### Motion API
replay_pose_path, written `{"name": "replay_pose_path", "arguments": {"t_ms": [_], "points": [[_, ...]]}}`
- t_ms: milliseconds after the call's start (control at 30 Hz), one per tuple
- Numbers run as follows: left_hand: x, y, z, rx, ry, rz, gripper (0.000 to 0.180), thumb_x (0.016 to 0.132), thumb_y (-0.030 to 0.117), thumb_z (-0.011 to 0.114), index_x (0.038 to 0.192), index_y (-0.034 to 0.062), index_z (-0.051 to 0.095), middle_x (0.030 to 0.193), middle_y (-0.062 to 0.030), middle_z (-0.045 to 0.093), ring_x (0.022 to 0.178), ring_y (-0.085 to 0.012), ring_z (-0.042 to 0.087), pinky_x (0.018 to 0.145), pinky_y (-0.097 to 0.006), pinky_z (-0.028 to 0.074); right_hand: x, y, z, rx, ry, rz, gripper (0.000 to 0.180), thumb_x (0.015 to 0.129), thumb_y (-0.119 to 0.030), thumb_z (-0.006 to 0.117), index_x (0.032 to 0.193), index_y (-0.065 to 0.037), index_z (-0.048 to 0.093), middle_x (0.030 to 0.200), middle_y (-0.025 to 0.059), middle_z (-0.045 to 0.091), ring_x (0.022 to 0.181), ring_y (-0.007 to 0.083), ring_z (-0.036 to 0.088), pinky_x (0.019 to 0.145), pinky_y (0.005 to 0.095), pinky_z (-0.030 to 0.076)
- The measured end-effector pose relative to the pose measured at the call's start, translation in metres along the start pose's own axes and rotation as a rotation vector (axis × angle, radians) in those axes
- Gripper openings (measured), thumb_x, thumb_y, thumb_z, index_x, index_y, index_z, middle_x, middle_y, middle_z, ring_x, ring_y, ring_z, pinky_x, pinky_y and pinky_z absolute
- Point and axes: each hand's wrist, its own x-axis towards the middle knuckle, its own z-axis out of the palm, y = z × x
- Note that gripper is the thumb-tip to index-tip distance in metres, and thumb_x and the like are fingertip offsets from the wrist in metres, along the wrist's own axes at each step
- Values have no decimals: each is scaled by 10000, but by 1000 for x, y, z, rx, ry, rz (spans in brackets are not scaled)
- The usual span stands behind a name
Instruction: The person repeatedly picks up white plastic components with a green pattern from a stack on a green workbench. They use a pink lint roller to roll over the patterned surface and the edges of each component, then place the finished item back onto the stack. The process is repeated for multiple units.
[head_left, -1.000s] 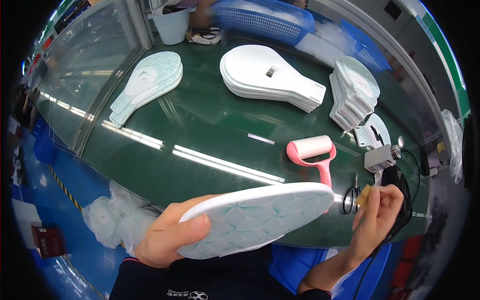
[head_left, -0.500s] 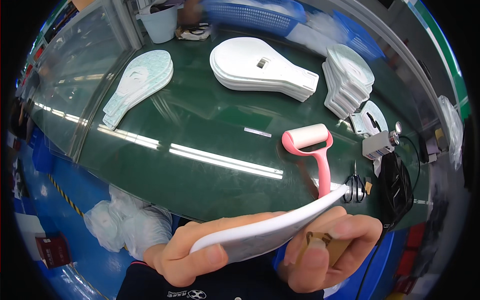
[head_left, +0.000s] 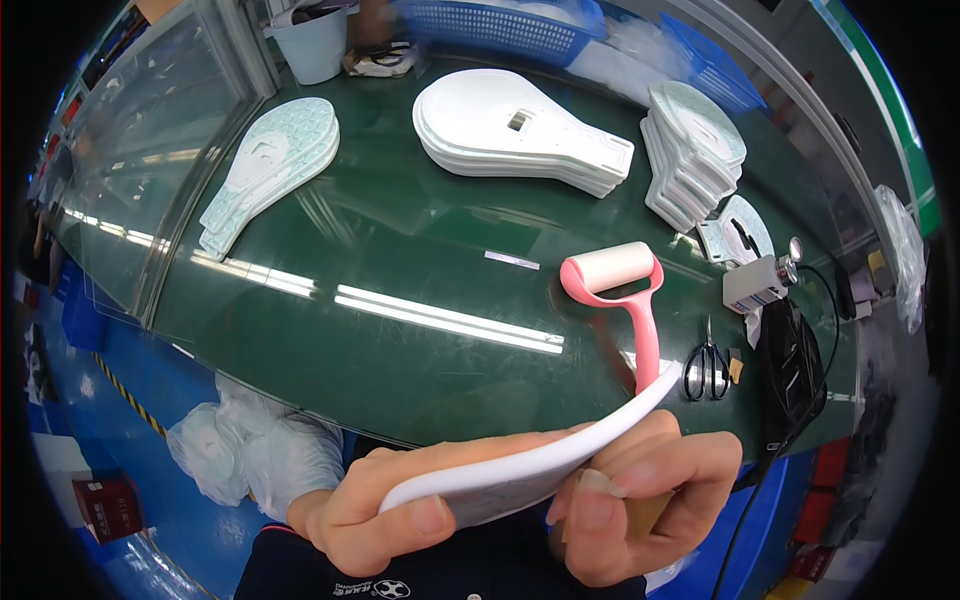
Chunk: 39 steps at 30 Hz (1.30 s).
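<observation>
My left hand (head_left: 365,515) grips a curved white plastic panel (head_left: 535,462) near its left end, with the thumb on its near side and the fingers behind it. The panel is tilted, so mostly its white edge and greyish underside show. At its right part, my right hand (head_left: 690,470) is closed, thumb and fingers pinched together. A small tan piece (head_left: 652,514) shows between its fingers, partly covered by them; its kind is unclear. Just beyond the panel lies a pink-handled lint roller (head_left: 645,335) on the green table (head_left: 430,380).
Stacks of white paddle-shaped panels stand at the back middle (head_left: 480,110) and back right (head_left: 695,140); pale green ones (head_left: 280,150) lie at left. Scissors (head_left: 708,370), a white bottle (head_left: 755,288) and a black bag (head_left: 790,365) sit at right. Blue baskets (head_left: 500,35) line the back.
My right hand has shifted slightly left, and its fingers now cover more of the tan piece. The panel's right end has dipped a little. My left hand keeps its hold.
</observation>
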Motion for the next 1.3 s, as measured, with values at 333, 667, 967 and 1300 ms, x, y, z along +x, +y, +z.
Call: {"name": "replay_pose_path", "arguments": {"t_ms": [333, 667, 967, 1300], "points": [[-1, 1, -4, -14, -9, -50, 709, 793, 397, 486, 1153, -189, 311, 1118, -314, 433, 1034, -326, 479, 882, -386, 374, 0, -1, 0, 20, -20, 22, 217, 706, 0, 515, 823, -2, 333, 559, 106, 451, 372, 109, 422, 374, 187, 375], [1, 2, -2, 6, -30, -47, 705, 794, 408, 483, 1159, -174, 323, 1118, -297, 444, 1034, -312, 482, 883, -373, 374, 0, -1, -6, 18, -52, 55, 206, 695, 38, 506, 819, 7, 344, 573, 113, 453, 394, 110, 438, 379, 188, 385], [3, 0, 2, 30, 11, 9, 685, 800, 393, 475, 1151, -176, 329, 1106, -307, 447, 1025, -322, 487, 876, -385, 381, 1, 1, -10, -7, -134, 51, 203, 691, 34, 514, 810, 13, 350, 571, 118, 459, 397, 114, 443, 389, 195, 393], [4, -2, 1, -7, -24, 14, 655, 814, 366, 469, 1151, -177, 328, 1106, -311, 445, 1023, -328, 488, 876, -390, 383, -1, -2, -5, 38, -15, 124, 190, 689, 39, 504, 803, 16, 354, 566, 125, 463, 398, 121, 449, 402, 200, 399]]}}
